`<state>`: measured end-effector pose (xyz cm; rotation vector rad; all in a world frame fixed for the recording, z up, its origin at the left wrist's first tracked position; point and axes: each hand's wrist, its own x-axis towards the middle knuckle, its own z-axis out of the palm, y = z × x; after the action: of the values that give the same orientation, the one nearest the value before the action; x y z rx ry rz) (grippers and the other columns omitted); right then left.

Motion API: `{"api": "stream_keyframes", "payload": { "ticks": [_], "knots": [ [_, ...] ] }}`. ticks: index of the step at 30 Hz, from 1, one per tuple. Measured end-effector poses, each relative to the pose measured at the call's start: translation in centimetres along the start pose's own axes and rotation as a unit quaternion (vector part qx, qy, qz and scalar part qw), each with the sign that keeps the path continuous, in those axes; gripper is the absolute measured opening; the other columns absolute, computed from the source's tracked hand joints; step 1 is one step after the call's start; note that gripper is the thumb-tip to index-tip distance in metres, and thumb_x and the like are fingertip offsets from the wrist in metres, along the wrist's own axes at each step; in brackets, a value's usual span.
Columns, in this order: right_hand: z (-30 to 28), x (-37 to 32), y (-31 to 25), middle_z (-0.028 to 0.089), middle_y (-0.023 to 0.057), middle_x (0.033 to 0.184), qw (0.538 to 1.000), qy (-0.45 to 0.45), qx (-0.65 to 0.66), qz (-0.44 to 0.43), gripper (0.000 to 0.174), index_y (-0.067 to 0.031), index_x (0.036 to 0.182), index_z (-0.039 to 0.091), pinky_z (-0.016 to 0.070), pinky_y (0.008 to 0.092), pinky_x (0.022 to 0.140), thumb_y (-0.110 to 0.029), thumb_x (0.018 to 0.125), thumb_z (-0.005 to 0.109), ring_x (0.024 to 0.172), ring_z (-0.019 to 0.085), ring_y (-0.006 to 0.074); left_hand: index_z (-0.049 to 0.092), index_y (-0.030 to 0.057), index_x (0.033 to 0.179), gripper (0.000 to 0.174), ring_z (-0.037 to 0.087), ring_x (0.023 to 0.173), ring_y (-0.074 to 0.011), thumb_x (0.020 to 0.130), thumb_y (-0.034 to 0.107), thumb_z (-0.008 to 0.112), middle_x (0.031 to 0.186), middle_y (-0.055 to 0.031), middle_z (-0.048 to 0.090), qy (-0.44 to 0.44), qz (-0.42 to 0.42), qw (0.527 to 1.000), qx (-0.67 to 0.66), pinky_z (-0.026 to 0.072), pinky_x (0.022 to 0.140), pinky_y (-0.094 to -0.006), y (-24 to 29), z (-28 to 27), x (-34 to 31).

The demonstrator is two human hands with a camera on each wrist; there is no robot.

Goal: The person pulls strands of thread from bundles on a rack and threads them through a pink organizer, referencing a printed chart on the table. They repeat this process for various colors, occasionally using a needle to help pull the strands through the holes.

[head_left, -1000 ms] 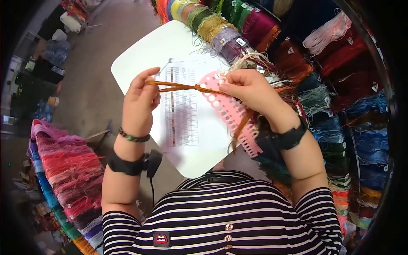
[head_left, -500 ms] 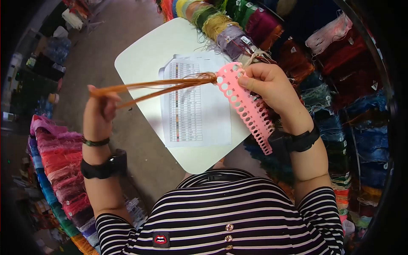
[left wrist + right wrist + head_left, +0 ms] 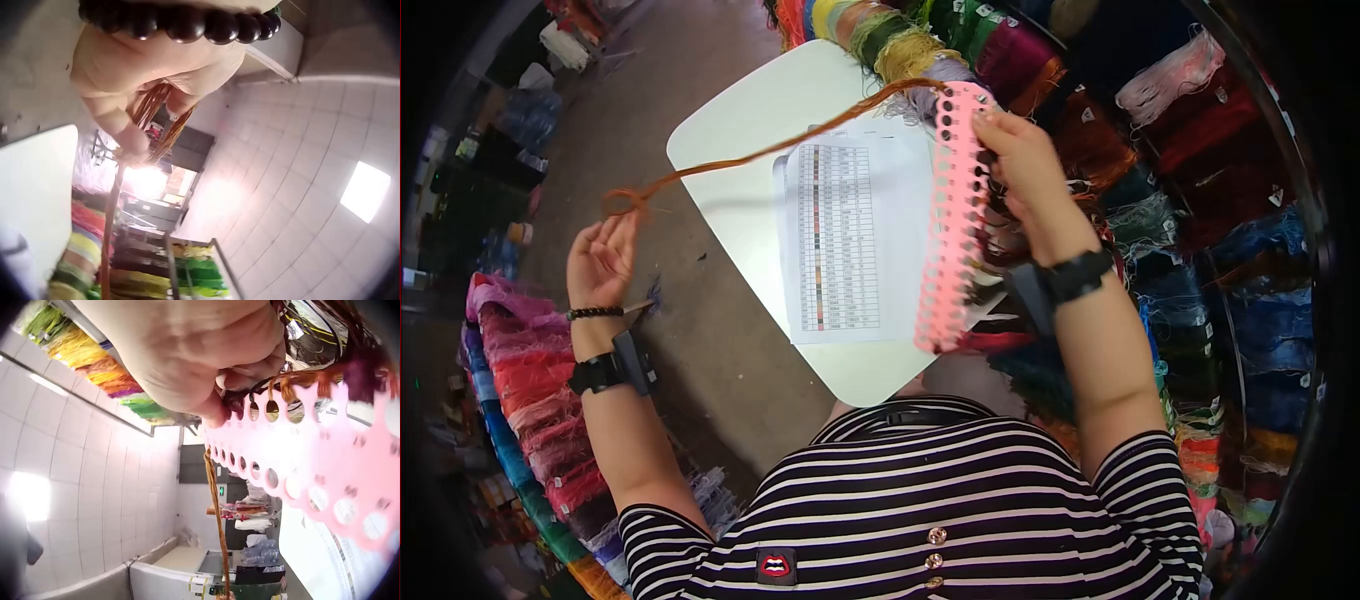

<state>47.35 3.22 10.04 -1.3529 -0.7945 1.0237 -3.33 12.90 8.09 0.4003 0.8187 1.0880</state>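
Observation:
A long orange-brown skein of thread (image 3: pixel 760 155) runs across the head view from the far end of a pink thread card with holes along both edges (image 3: pixel 953 215). My left hand (image 3: pixel 603 262) pinches the skein's left end, which makes a small loop above the fingertips. In the left wrist view, strands (image 3: pixel 153 112) pass between the thumb and fingers. With thumb and fingers, my right hand (image 3: pixel 1022 160) grips the card near its top, holding it over the table's right side. Other threads in brown and dark purple (image 3: pixel 364 375) hang from the card's holes.
Below the skein, a white table (image 3: pixel 740 130) carries printed sheets with a colour chart (image 3: pixel 835 240). Racks of coloured skeins (image 3: pixel 1145 260) stand close on the right; more pink and red skeins (image 3: pixel 535 360) hang at lower left. Rolled skeins (image 3: pixel 900 55) lie along the table's far edge.
My left hand has moved far left with the skein, drawing it out into one long strand. The right hand has lifted the pink card and turned it more upright.

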Motion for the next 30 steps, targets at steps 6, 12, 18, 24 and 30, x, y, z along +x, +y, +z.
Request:
{"api": "stream_keyframes", "payload": {
  "ticks": [6,12,18,24,30],
  "knots": [
    [1.1,2.3,9.6,0.056,0.0042,0.061,0.983,0.021,-0.180,0.013,0.029,0.0003,0.076,0.062,0.0422,0.0329,0.054,-0.026,0.087,0.065,0.055,0.050,0.0129,0.046,0.0146,0.137,0.051,0.051,0.120,-0.0200,0.089,0.024,0.059,0.136,-0.0046,0.050,0.227,0.095,0.917,0.315,0.0450,0.092,-0.0333,-6.7,-1.1,-0.8],
    [-1.1,1.3,13.5,0.069,0.0159,0.090,0.979,0.068,-0.188,-0.050,0.040,0.0016,0.113,0.062,0.0506,0.0312,0.073,-0.024,0.083,0.069,0.077,0.066,0.0214,0.049,0.0136,0.136,0.047,0.049,0.118,-0.0156,0.091,0.021,0.058,0.136,-0.0029,0.051,0.081,0.058,0.910,0.401,0.0405,0.092,-0.0319,-11.8,2.1,-1.7],
    [-3.4,-11.0,5.2,0.066,0.0047,0.090,0.975,0.088,-0.188,-0.079,0.025,-0.0014,0.111,0.064,0.0473,0.0238,0.070,-0.015,0.090,0.064,0.077,0.058,0.0098,0.051,0.0048,0.134,0.044,0.052,0.117,-0.0181,0.092,0.017,0.057,0.133,-0.0066,0.053,-0.083,0.050,0.887,0.452,0.0415,0.095,-0.0315,-14.5,7.3,-2.1],
    [-12.4,-28.9,8.2,0.065,0.0013,0.084,0.931,0.307,-0.198,-0.027,0.021,-0.0008,0.106,0.066,0.0464,0.0223,0.066,-0.015,0.091,0.065,0.072,0.055,0.0055,0.050,0.0039,0.135,0.041,0.057,0.111,-0.0172,0.097,0.020,0.051,0.130,-0.0104,0.057,-0.215,-0.019,0.866,0.451,0.0443,0.092,-0.0289,-16.4,10.6,-3.2],
    [-21.5,-42.0,12.6,0.064,0.0013,0.084,0.811,0.562,-0.158,-0.038,0.021,0.0010,0.107,0.065,0.0468,0.0221,0.065,-0.012,0.091,0.064,0.073,0.057,0.0061,0.050,0.0068,0.135,0.041,0.058,0.103,-0.0117,0.098,0.025,0.051,0.122,-0.0053,0.061,-0.238,-0.025,0.870,0.432,0.0445,0.088,-0.0254,-18.6,12.1,-5.6]
  ]
}}
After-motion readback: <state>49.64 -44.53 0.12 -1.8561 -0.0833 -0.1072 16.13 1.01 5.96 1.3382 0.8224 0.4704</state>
